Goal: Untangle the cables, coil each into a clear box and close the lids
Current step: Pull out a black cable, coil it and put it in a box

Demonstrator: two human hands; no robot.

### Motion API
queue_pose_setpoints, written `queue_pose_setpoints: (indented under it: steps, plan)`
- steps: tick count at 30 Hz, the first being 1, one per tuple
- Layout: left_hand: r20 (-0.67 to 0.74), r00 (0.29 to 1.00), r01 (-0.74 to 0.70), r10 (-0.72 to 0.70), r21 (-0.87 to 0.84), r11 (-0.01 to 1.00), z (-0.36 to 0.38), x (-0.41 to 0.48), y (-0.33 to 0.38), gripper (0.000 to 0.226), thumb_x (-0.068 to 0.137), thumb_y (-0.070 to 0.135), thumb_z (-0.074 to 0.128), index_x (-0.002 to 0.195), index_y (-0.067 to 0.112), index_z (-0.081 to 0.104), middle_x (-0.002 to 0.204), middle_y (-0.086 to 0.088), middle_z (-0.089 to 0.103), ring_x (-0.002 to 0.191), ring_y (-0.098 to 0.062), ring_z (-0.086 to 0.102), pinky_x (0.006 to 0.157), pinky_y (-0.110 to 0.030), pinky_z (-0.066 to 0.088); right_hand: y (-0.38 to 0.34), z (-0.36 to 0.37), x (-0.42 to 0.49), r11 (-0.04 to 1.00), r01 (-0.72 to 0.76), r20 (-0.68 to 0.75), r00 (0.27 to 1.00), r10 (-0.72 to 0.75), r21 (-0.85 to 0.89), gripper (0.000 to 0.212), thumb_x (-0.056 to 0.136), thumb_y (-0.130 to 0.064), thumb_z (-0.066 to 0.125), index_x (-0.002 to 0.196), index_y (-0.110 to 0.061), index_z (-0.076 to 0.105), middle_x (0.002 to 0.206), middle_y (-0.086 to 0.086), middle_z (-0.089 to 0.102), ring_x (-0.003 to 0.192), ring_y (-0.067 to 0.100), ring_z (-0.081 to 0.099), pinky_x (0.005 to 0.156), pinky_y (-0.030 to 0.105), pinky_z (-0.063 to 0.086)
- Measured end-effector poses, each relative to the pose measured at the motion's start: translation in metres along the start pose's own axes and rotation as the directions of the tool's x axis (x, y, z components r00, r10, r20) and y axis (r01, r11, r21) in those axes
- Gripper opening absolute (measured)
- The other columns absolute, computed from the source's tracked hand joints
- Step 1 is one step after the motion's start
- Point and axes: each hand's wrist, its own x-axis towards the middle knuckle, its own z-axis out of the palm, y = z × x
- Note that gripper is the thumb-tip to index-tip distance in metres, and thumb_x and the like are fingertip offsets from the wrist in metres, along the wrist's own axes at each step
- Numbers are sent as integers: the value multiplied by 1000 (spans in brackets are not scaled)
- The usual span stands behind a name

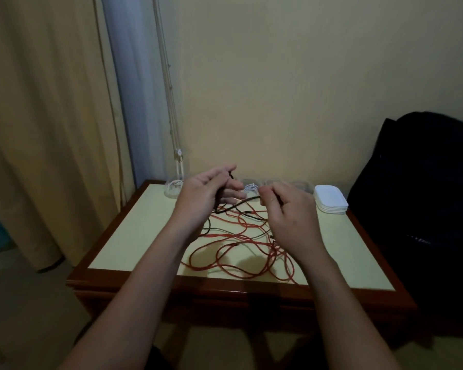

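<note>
Left hand (206, 193): we curl our fingers round the black cable (241, 202), raised above the table (134, 236).
Right hand (289, 214): we pinch the same cable at our fingertips.
Black cable: strung between our hands, its slack dropping into the tangle.
Red cable (225, 247): loose loops sprawled on the table under our wrists.
Clear boxes (173, 192): along the far edge, with the white lids (330, 200) stacked at the right end.

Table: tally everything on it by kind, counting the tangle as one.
Clear boxes: 4 in view; the left hand may hide more
Stack of white lids: 1
Cable tangle, black cable included: 1
Total: 6
</note>
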Motion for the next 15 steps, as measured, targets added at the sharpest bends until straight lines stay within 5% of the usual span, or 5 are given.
queue_pose_setpoints:
  steps: [3, 7, 12, 15]
  plan:
    - [66, 996, 51, -53, 35, 998, 11, -2, -1, 28, 103, 11, 48, 126, 3, 63, 82, -9, 74, 57, -15, 66, 53, -21, 51, 0, -5, 9, 999, -37, -78, 996, 35, -26, 46, 102, -20, 57, 64, -31, 34, 57, -12, 38, 62, -1, 44, 59, 17, 27]
    - [163, 979, 120, -124, 39, 992, 19, 0, -8, 30, 104, 11, 45, 124, 1, 65, 64, -1, 58, 43, -9, 31, 44, -22, 19, 4, -11, 17, 998, -60, -114, 992, 58, -6, 51, 103, -22, 57, 62, -37, 30, 58, -11, 37, 62, 0, 43, 60, 14, 29]
    - [282, 932, 303, -227, -264, 916, 27, 4, -5, 22, 99, 21, 51, 112, 6, 61, 53, 9, 25, 39, -2, 14, 36, -16, 8, 6, -5, 28, 975, -181, -67, 979, 191, 128, 24, 101, -38, 58, 84, -22, 62, 80, -8, 64, 76, 8, 56, 68, 26, 39]
    - [318, 925, 327, -210, -380, 865, 29, 7, 0, 28, 93, 27, 56, 108, 9, 71, 50, 11, 19, 42, -5, 6, 33, -16, 7, -2, -3, 32, 928, -261, 56, 965, 256, 265, 31, 104, -45, 49, 92, -31, 73, 81, -10, 72, 74, 6, 63, 68, 24, 46]
